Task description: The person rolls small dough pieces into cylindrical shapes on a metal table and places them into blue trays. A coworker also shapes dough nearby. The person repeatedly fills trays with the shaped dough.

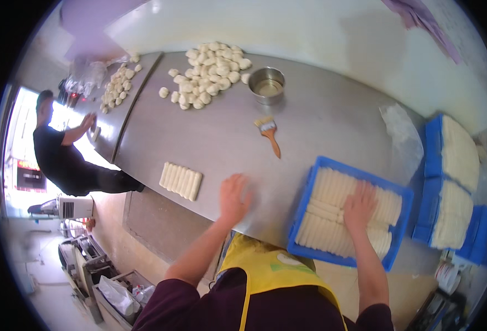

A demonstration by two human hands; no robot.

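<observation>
My right hand (360,205) lies flat over rows of dough strips (330,186) in a blue plastic crate (299,219); whether it grips any of them cannot be told. Blurred, my left hand (234,198) hovers at the table's near edge with its fingers apart and nothing in it. To its left, a block of dough strips (180,181) lies side by side on the steel table (218,145). Farther back are a wooden-handled brush (270,134), a metal pot (267,86) with liquid in it, and a heap of dough balls (210,74).
Blue crates with more pale dough (454,207) stand at the right, near a clear plastic bag (400,136). A co-worker (61,149) stands at the left table, beside smaller dough balls (118,87). A wall runs behind the table. Bins (115,298) stand low at the left.
</observation>
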